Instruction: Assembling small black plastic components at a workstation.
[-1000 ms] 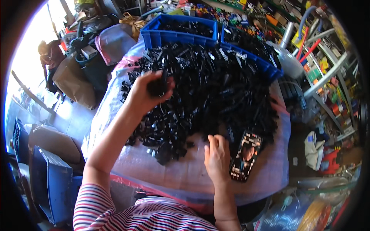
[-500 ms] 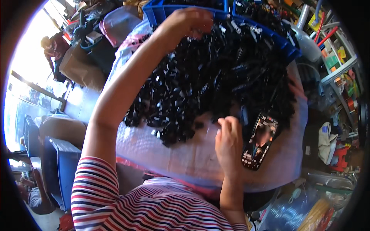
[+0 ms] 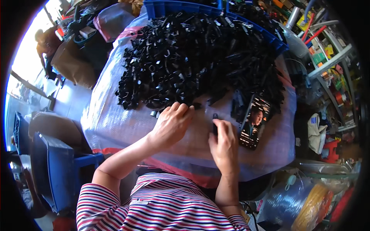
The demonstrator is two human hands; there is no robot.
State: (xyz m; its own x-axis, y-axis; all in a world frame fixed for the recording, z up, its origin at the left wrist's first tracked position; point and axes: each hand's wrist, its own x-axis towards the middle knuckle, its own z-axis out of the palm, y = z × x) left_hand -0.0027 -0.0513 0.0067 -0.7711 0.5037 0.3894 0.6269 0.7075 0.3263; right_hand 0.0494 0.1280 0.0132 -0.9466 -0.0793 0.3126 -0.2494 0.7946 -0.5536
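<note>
A big heap of small black plastic parts [image 3: 196, 57] covers the far half of a table wrapped in clear plastic sheeting [image 3: 111, 123]. My left hand [image 3: 171, 125] rests palm down at the near edge of the heap, fingers touching a few loose parts. My right hand [image 3: 223, 142] pinches one small black part [image 3: 215, 122] upright between thumb and fingers. A phone [image 3: 254, 121] with a lit screen lies just right of my right hand.
Blue plastic crates [image 3: 181, 7] with more black parts stand behind the heap. Shelves with coloured items [image 3: 327, 50] fill the right side. A blue chair [image 3: 58, 169] and bags sit at the left. Clear bags and an orange coil [image 3: 312, 204] lie at lower right.
My left arm has come back from the far blue crate to the near edge of the heap. My right hand now holds a small black part.
</note>
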